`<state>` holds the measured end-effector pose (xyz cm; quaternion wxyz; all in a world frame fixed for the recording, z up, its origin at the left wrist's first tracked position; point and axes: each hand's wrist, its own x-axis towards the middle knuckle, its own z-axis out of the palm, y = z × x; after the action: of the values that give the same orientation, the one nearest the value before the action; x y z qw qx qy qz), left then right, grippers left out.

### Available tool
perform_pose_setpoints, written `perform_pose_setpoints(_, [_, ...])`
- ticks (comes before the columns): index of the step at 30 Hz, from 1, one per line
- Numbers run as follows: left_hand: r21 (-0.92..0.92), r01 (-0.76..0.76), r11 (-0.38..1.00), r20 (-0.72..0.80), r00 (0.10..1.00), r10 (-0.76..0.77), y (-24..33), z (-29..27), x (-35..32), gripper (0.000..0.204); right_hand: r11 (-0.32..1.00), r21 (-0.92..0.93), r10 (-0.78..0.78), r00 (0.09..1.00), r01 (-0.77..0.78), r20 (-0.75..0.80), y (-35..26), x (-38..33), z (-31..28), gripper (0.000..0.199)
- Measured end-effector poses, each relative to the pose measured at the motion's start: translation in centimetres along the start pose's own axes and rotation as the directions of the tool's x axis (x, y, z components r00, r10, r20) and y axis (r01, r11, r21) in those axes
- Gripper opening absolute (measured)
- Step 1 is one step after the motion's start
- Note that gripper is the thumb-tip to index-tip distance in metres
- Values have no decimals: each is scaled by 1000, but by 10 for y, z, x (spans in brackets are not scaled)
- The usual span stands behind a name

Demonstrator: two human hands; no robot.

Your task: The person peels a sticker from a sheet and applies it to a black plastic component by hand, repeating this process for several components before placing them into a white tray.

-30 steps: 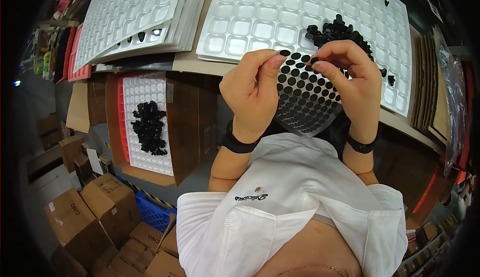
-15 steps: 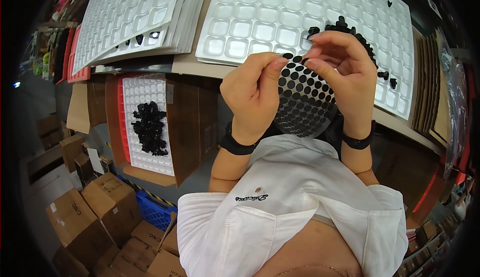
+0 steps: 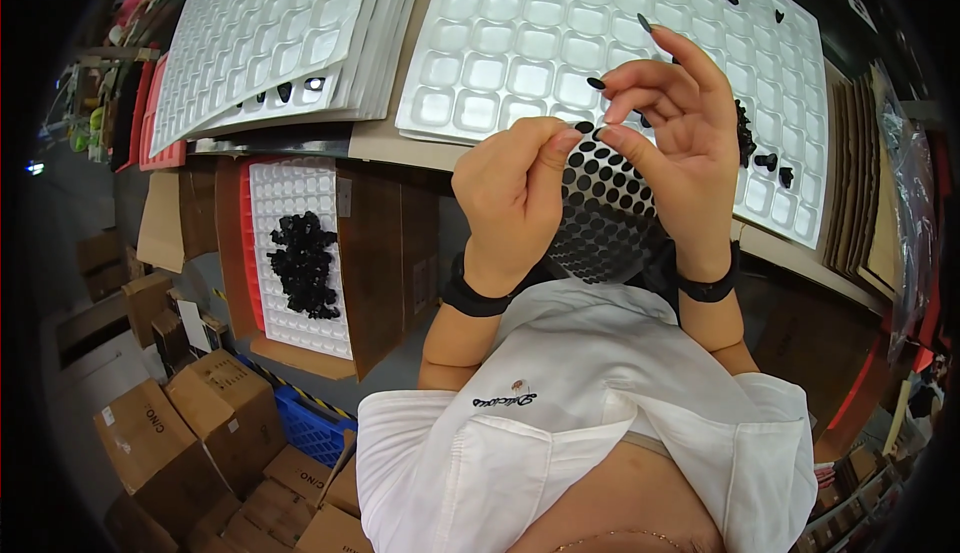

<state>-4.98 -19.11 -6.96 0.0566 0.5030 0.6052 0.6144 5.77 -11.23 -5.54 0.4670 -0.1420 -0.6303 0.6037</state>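
My left hand (image 3: 508, 198) is closed, its thumb and bent forefinger pinching the upper edge of a pale sheet of black round stickers (image 3: 600, 179). The sheet hangs down in front of me and curves toward my lap. At the same edge, my right hand (image 3: 680, 143) has its thumb and a finger close together at a corner dot; whether a single dot is between them is too small to tell. Its other fingers are raised and spread, with dark ovals at two fingertips. Behind the hands lies a white tray with square pockets (image 3: 530, 78).
Small black parts (image 3: 745, 133) lie on the tray's right side. Stacked white trays (image 3: 270, 38) stand at the left of the table. Below them, an open carton (image 3: 385, 243) holds a pocketed tray with a black heap (image 3: 303, 265). Cardboard sheets (image 3: 850, 163) stand at the right.
My right hand has turned and its upper fingers have lifted and spread, uncovering more of the tray. Both hands and the sheet have shifted slightly lower in view.
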Motion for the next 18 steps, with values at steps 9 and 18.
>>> perform_pose_setpoints(9, [-13,121,993,68,990,-120,13,10,13,10,1000,-23,-4,1000,4,-25,-8,9,-10,58])
perform_pose_setpoints(18, [-79,127,989,323,942,-95,13,18,71,12,963,72,-252,963,259,-91,-36,13,-51,60])
